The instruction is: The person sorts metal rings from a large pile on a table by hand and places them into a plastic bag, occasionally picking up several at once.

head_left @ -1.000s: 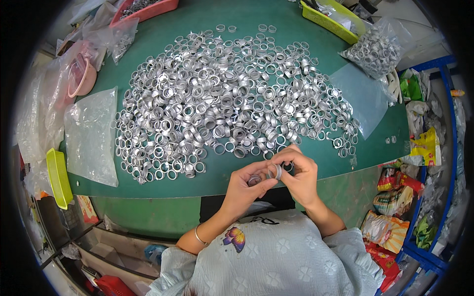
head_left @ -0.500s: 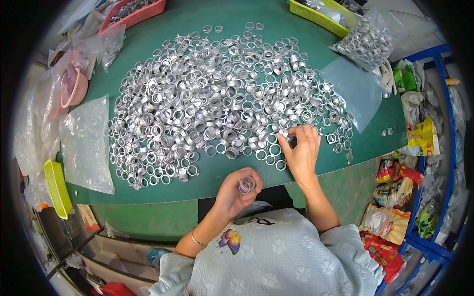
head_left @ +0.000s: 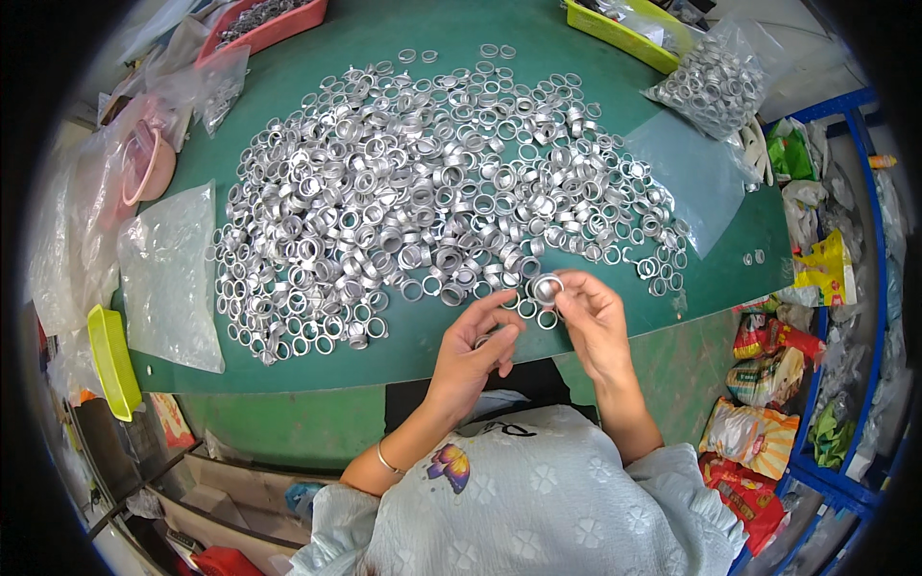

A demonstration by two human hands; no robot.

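Having drawn back from the ring pile [head_left: 432,192], right hand [head_left: 595,322] pinches a metal ring [head_left: 547,286], left hand [head_left: 475,350] closing beside it.

Ring heap [head_left: 423,202] blocking forward reach

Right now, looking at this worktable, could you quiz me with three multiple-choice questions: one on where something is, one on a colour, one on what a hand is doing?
1. Where is the pink bowl?
A. Table's left edge
B. Table's right edge
C. On the person's lap

2. What colour is the table top?
A. Blue
B. Green
C. White

3. What is the right hand doing?
A. Resting flat and empty
B. Pinching a metal ring
C. Holding a bag

Key: 1 A, it sits left of the ring pile. 2 B, green shows all around the rings. 3 B, a ring sits between its fingertips.
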